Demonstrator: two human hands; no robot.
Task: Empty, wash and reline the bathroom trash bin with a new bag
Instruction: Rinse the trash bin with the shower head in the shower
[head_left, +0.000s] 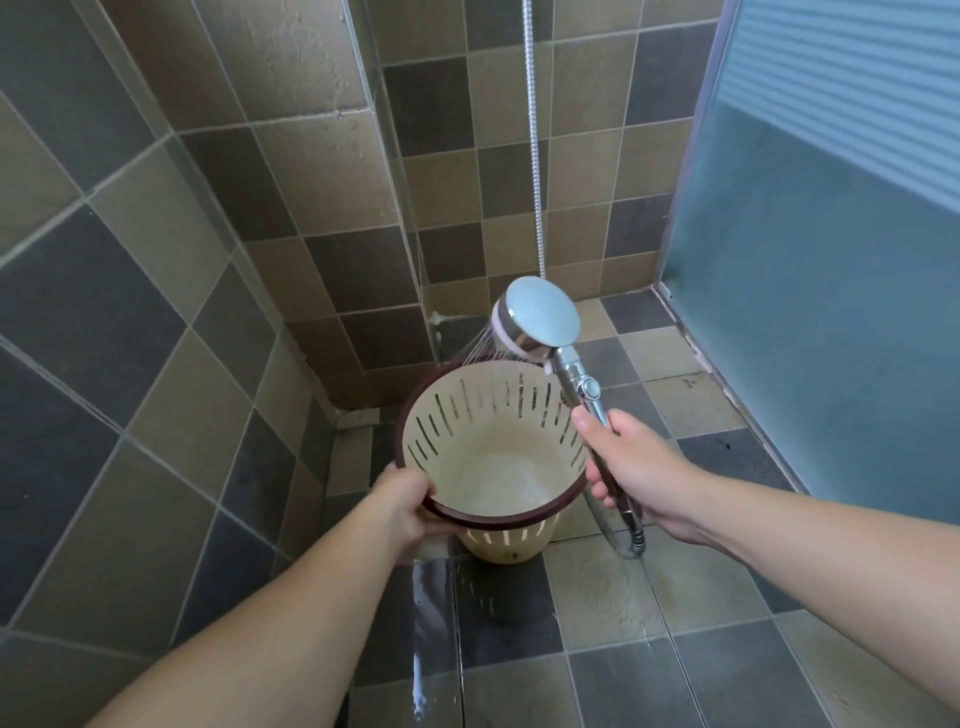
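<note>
Head view, looking down into a tiled shower corner. Two bare forearms reach in from the bottom edge of the frame, meeting near the centre. The left hand (410, 512) comes up from the lower left and grips the near-left rim of the trash bin (498, 462), fingers curled under the rim, thumb side on top. The bin sits centre frame, held off the floor (597, 597) and tipped so its mouth faces the camera. It's a round, tapered plastic bin, cream inside and out, with a dark maroon rim band and rows of narrow vertical slots cut through the upper wall. No bag in it; the inside bottom looks pale and wet.

The right hand (636, 467) enters from the lower right, wrapped around the handle of the shower head (540, 317), fingers curled round it, thumb lying up along the chrome stem. The head is a round disc with shiny chrome trim, just above the bin's far rim at centre frame, and thin streams of water spray from it down toward the bin. A ribbed metal hose (532, 156) hangs down the back wall at upper centre. Walls and floor are matte square tiles in tan, brown and grey; the floor glistens wet. A frosted glass panel (831, 234) fills the right side.
</note>
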